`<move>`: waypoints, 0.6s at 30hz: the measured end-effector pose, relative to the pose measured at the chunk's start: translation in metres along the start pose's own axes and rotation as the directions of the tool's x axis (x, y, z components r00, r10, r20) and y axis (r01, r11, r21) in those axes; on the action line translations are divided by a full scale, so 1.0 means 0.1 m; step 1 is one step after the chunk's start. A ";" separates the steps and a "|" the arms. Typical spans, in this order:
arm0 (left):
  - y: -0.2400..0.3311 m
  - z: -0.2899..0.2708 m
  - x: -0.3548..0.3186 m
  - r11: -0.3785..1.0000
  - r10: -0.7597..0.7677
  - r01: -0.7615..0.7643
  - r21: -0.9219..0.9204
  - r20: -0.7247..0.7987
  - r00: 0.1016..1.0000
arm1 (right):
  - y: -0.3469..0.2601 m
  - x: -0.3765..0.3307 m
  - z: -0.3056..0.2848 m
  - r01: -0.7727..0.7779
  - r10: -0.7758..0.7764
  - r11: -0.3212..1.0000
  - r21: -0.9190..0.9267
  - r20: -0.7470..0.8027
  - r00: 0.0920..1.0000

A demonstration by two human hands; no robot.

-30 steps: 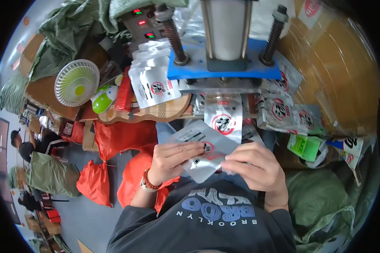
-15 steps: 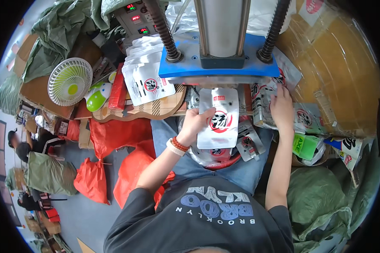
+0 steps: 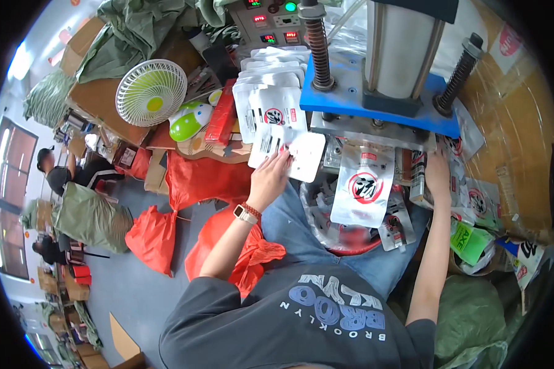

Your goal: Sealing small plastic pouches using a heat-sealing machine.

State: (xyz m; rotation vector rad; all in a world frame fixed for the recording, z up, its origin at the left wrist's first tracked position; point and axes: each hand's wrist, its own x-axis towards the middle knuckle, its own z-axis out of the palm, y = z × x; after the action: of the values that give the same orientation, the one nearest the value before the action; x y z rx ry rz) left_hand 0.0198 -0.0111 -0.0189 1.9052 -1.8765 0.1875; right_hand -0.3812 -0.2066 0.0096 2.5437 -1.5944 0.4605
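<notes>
A white pouch (image 3: 303,155) is pinched at its left edge by the left hand (image 3: 269,178), fingers pressed together, just below the stack of pouches (image 3: 271,104). The right hand (image 3: 437,172) reaches under the blue press plate (image 3: 351,101); its finger state cannot be determined. A printed pouch (image 3: 363,184) hangs between both hands.

Blue press plate (image 3: 375,101) and pouch stack (image 3: 271,104) crowd the bench.

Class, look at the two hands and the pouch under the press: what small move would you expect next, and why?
Probably the left hand lifts the white pouch it grips off the stack. One printed pouch already hangs under the blue press plate, where the right hand rests at the edge.
</notes>
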 end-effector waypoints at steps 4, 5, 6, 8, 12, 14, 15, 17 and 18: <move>0.17 -0.29 -0.08 0.862 -0.270 0.200 -0.466 -0.087 0.959 | 0.01 -0.16 -0.22 -0.088 0.131 0.949 0.303 -0.125 0.984; 0.25 -0.39 -0.11 0.814 -0.341 0.272 -0.512 -0.043 0.939 | -0.16 -0.23 -0.53 -0.191 0.294 0.825 0.532 -0.116 0.949; 0.35 -0.51 -0.13 0.784 -0.352 0.247 -0.570 -0.081 0.933 | -0.37 -0.32 -0.83 -0.264 0.441 0.634 0.727 -0.060 0.895; 0.58 -0.70 -0.18 0.736 -0.348 0.216 -0.641 -0.084 0.934 | -0.75 -0.60 -1.34 0.055 0.277 0.391 0.919 -0.174 0.945; 0.96 -0.89 -0.11 0.840 -0.130 0.043 -0.541 -0.124 0.984 | -1.37 -0.80 -1.37 0.539 -0.292 0.336 0.772 -0.459 0.839; 1.14 -0.99 -0.04 0.864 0.067 -0.132 -0.485 -0.150 0.986 | -1.56 -0.77 -1.39 0.604 -0.421 0.423 0.676 -0.444 0.791; 1.19 -1.04 0.00 0.866 0.157 -0.224 -0.447 -0.183 0.971 | -1.60 -0.78 -1.44 0.604 -0.424 0.381 0.700 -0.448 0.787; 1.23 -1.17 0.00 0.784 0.256 -0.295 -0.546 -0.148 0.955 | -1.52 -0.86 -1.63 0.643 -0.476 0.330 0.691 -0.467 0.745; 1.24 -1.25 0.00 0.734 0.316 -0.321 -0.599 -0.117 0.942 | -1.49 -0.86 -1.67 0.640 -0.473 0.338 0.690 -0.464 0.749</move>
State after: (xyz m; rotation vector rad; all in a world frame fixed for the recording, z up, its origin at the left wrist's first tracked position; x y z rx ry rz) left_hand -0.0742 0.0441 0.1196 1.1341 -1.9338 -0.2861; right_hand -0.3162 -0.0255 0.1523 3.2631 -0.2432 1.5875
